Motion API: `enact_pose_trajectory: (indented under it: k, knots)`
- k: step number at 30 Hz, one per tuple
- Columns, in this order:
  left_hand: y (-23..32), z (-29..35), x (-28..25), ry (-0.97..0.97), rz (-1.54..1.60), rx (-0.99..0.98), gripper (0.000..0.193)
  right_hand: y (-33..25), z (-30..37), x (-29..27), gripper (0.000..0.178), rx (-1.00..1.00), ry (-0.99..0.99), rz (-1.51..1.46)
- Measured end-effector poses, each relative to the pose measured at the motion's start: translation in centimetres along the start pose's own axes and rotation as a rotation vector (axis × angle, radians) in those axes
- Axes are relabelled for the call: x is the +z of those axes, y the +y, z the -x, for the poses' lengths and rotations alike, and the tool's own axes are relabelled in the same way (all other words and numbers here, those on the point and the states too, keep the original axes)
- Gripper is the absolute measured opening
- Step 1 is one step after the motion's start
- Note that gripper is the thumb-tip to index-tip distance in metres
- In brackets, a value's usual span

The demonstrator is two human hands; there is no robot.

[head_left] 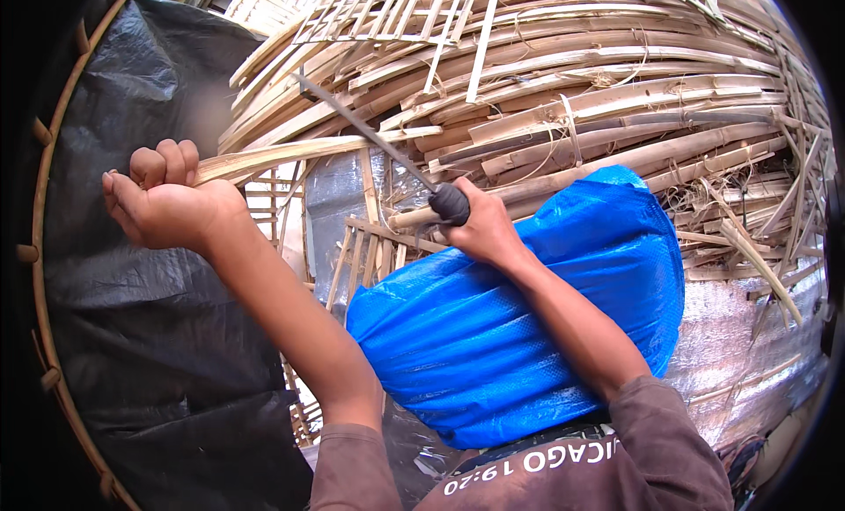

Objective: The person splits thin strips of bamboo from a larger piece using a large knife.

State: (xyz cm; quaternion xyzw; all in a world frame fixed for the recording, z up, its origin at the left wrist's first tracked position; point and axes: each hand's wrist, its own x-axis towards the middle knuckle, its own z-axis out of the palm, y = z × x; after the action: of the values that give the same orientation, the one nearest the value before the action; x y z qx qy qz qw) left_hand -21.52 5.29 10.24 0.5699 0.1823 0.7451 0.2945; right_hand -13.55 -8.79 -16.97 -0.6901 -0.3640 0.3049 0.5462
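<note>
My left hand (172, 194) is closed around one end of a pale split bamboo strip (299, 153), raised at the left. The strip runs rightward from the fist. A long-bladed knife (374, 132) is in my right hand (488, 225), its fingers wrapped round the dark wrapped handle (449, 204). The blade slants up and to the left and crosses the strip near its far end; I cannot tell whether it cuts into it. Blue plastic sheeting (519, 313) covers my lap beneath my right forearm.
A large stack of split bamboo (607, 80) fills the far side, some of it tied in bundles. Black sheeting (167, 335) hangs at the left beside a curved bamboo pole (51, 150). Slatted bamboo pieces (356, 256) lie beyond the blue sheet; silvery sheeting (739, 335) lies right.
</note>
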Motion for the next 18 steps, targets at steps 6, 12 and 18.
enact_pose_trajectory:
  k: [6, 12, 18]
  knots:
    - [-0.1, -0.1, -0.4, 0.079, 0.056, -0.023, 0.015, 1.3, -1.2, -0.5, 0.036, 0.215, -0.020, 0.164]
    - [-0.1, 0.4, 0.6, 0.059, 0.104, -0.057, 0.012, -1.4, 0.0, -1.0, 0.037, -0.007, 0.026, -0.120]
    - [-0.3, -0.5, 0.0, 0.058, 0.037, -0.001, 0.011, -4.2, 1.0, -0.5, 0.042, -0.293, 0.029, -0.139]
